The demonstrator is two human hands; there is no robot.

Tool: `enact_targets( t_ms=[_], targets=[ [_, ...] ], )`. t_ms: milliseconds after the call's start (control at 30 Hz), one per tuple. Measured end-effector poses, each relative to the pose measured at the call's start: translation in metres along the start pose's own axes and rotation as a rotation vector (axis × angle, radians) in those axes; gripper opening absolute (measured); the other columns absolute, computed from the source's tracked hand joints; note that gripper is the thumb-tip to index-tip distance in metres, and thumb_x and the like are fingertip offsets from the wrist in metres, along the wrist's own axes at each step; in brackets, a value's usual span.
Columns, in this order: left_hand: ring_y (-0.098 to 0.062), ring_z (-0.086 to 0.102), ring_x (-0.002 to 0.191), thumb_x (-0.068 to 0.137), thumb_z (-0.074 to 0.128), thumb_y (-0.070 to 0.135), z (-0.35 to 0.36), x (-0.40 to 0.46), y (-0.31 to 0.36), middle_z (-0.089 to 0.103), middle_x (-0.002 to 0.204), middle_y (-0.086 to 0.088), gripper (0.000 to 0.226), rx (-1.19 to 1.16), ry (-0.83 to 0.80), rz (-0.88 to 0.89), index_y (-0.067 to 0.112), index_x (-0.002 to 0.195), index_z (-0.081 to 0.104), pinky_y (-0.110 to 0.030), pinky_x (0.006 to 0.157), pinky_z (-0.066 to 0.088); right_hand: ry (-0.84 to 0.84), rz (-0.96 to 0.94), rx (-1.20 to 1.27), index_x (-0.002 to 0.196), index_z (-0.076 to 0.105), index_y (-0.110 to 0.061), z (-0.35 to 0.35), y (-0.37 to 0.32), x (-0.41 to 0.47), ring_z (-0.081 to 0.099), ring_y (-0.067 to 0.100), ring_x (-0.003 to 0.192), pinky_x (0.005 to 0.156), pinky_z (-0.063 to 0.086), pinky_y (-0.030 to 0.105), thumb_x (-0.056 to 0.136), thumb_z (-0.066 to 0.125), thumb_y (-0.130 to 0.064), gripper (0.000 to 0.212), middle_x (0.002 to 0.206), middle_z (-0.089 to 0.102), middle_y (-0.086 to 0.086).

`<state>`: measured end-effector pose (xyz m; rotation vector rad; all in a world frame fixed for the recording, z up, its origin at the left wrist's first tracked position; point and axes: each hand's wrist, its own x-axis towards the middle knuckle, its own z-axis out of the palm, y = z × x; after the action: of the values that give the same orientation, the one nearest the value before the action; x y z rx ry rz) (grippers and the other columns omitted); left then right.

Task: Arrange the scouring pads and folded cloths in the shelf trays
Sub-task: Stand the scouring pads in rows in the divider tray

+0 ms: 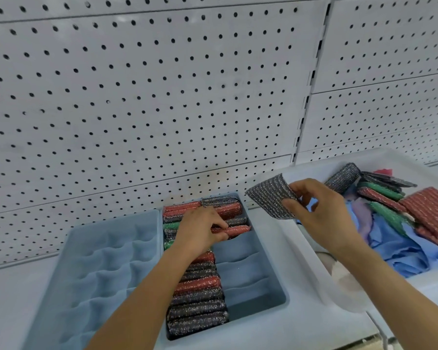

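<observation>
A blue divided tray (261, 296) on the shelf holds rows of red, green and silver-black scouring pads (196, 296) standing on edge in its left column and at the back of its right column. My left hand (200, 229) reaches into the tray, its fingers curled on a red pad (234, 229) in the right column. My right hand (319, 205) pinches a silver-black scouring pad (269, 199) in the air, right of the tray. A white bin (311, 263) on the right holds loose pads (425, 210) and crumpled blue cloths (400, 248).
A second blue tray (104, 269) with many small compartments, all without contents, stands left of the first. A white pegboard wall (162, 97) rises behind the shelf. The right column's front slots hold nothing.
</observation>
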<state>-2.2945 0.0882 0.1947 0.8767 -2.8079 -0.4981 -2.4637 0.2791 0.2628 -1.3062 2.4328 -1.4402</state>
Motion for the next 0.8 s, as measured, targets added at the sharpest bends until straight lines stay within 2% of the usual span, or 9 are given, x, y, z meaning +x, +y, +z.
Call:
enact_targets(
  t_ms=[167,233,333,433,567,667,733,800],
  targets=[
    [-0.015,0.058,0.111,0.076,0.078,0.042,0.001,-0.002,0.000,0.067,0.115,0.015,0.040,-0.073,0.011,-0.070,0.036,0.114,0.066,-0.041,0.101,0.045,-0.028,0.004,-0.010,0.084,0.057,-0.042,0.009,0.002,0.002,0.058,0.006,0.081,0.068,0.045,0.029,0.081,0.073,-0.023,0.025,0.084,0.064,-0.015],
    [-0.015,0.056,0.115,0.080,0.075,0.041,0.002,-0.001,0.000,0.065,0.123,0.011,0.036,-0.007,0.003,-0.047,0.033,0.114,0.067,-0.041,0.105,0.041,-0.038,0.007,-0.013,0.086,0.059,-0.039,0.011,0.003,0.003,0.058,0.007,0.081,0.068,0.045,0.029,0.082,0.073,-0.022,0.022,0.085,0.064,-0.014],
    [-0.014,0.056,0.115,0.083,0.072,0.042,-0.001,0.001,0.001,0.065,0.124,0.010,0.033,0.066,0.005,-0.031,0.033,0.114,0.068,-0.038,0.107,0.037,-0.039,0.011,-0.014,0.087,0.060,-0.037,0.011,0.005,0.004,0.058,0.007,0.081,0.070,0.047,0.032,0.082,0.073,-0.022,0.021,0.085,0.064,-0.015],
    [-0.011,0.057,0.113,0.085,0.069,0.042,0.000,0.003,0.005,0.065,0.122,0.013,0.030,0.107,0.088,-0.051,0.034,0.114,0.067,-0.032,0.105,0.030,-0.037,0.008,-0.015,0.086,0.059,-0.038,0.011,0.005,0.004,0.058,0.007,0.080,0.070,0.047,0.032,0.082,0.073,-0.022,0.022,0.083,0.064,-0.016],
    [-0.010,0.058,0.107,0.086,0.068,0.040,0.004,0.005,0.008,0.067,0.113,0.014,0.019,0.059,0.196,-0.083,0.034,0.104,0.071,-0.030,0.099,0.028,-0.054,-0.002,0.009,0.084,0.057,-0.041,0.014,0.007,0.004,0.058,0.006,0.080,0.067,0.043,0.028,0.081,0.073,-0.020,0.026,0.083,0.064,-0.016],
    [-0.012,0.058,0.111,0.085,0.070,0.040,0.003,0.009,0.007,0.066,0.113,0.013,0.017,0.064,0.133,-0.069,0.035,0.101,0.072,-0.031,0.100,0.029,-0.072,0.007,0.005,0.087,0.061,-0.035,0.015,0.010,0.005,0.056,0.004,0.079,0.067,0.042,0.025,0.082,0.073,-0.020,0.019,0.083,0.064,-0.015],
    [-0.013,0.058,0.115,0.085,0.071,0.036,-0.001,0.011,0.001,0.066,0.118,0.011,0.019,0.023,0.041,-0.054,0.035,0.103,0.072,-0.035,0.106,0.033,-0.091,-0.012,0.032,0.087,0.062,-0.033,0.017,0.008,0.006,0.055,0.002,0.076,0.066,0.042,0.018,0.082,0.073,-0.017,0.021,0.082,0.064,-0.014],
    [-0.015,0.059,0.114,0.084,0.073,0.028,-0.005,0.011,-0.007,0.068,0.118,0.010,0.022,-0.062,-0.030,-0.028,0.034,0.105,0.072,-0.040,0.105,0.040,-0.145,-0.052,0.094,0.086,0.061,-0.035,0.023,0.003,0.008,0.055,0.001,0.075,0.064,0.040,0.010,0.081,0.072,-0.009,0.028,0.082,0.063,-0.014]
  ],
)
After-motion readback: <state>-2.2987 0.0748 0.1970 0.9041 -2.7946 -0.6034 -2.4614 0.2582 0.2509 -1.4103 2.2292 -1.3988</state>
